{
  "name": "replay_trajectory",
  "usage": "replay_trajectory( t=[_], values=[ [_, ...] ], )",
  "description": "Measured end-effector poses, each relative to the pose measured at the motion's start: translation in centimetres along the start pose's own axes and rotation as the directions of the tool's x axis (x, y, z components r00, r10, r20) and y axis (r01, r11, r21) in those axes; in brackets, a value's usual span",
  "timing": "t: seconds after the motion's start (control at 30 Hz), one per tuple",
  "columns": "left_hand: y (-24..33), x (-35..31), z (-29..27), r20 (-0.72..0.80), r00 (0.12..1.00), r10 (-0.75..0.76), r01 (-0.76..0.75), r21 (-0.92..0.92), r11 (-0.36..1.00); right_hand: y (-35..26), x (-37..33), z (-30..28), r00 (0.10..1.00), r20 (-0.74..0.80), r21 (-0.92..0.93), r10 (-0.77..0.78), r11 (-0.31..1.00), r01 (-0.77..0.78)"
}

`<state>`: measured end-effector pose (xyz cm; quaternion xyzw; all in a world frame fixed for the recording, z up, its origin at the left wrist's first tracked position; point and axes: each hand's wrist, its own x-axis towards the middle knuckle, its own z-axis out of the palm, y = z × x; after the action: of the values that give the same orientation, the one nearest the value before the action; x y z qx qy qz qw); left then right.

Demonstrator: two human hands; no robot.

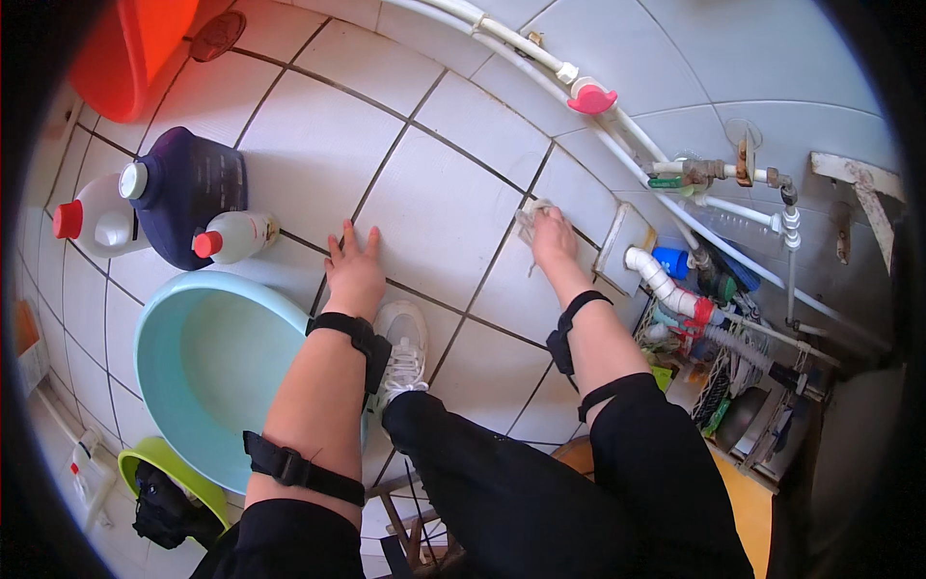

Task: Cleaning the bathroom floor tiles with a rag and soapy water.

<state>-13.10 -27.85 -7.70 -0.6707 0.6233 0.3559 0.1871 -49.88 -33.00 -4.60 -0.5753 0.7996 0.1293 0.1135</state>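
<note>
My right hand point(554, 236) is closed on a crumpled whitish cloth point(527, 218), pressed against the white tiled floor point(439, 183) close to a dark grout line. Some of the cloth is hidden under the fingers. My left hand point(354, 273) rests on the tiles with its fingers spread and nothing in it. It lies between a small red-capped bottle point(238, 237) and my white shoe point(404, 338). A light blue basin point(224, 372) stands beside my left forearm, with what looks like cloudy liquid inside.
A dark purple jug point(193, 198) and a clear red-capped bottle point(101, 220) stand at the left. Far left is an orange-red tub point(130, 58). White pipes point(617, 145) with a pink valve handle point(591, 98) run along the right wall, above a cluttered rack point(743, 405). A green bin point(145, 454) sits lower left.
</note>
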Motion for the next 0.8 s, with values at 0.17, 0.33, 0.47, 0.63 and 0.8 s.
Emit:
replay_trajectory(
  t=[0.17,0.33,0.47,0.63,0.8],
  values=[
    [-1.7,-0.6,0.1,0.037,0.998,-0.041,0.042,-0.012,0.999,-2.1,-4.6,2.8,0.991,0.119,0.180,0.056,0.981,-0.077],
    [-0.3,-0.2,0.3,0.005,1.000,-0.010,0.010,0.023,1.000,1.0,-0.2,0.6,0.984,-0.002,-0.059,-0.180,0.982,0.180],
    [-1.0,-0.3,-0.4,0.047,0.997,-0.056,0.055,0.022,0.998,-1.9,-3.0,2.1,0.992,0.111,-0.006,-0.063,0.998,0.064],
    [-0.7,-0.4,-0.5,0.080,0.995,-0.063,0.062,0.015,0.998,0.5,-5.2,5.5,0.922,-0.081,-0.129,-0.378,0.922,0.366],
    [-0.3,-0.8,-0.6,0.057,0.997,-0.043,0.041,0.037,0.998,2.3,4.7,5.7,0.929,-0.303,-0.060,-0.214,0.977,0.206]
  ],
)
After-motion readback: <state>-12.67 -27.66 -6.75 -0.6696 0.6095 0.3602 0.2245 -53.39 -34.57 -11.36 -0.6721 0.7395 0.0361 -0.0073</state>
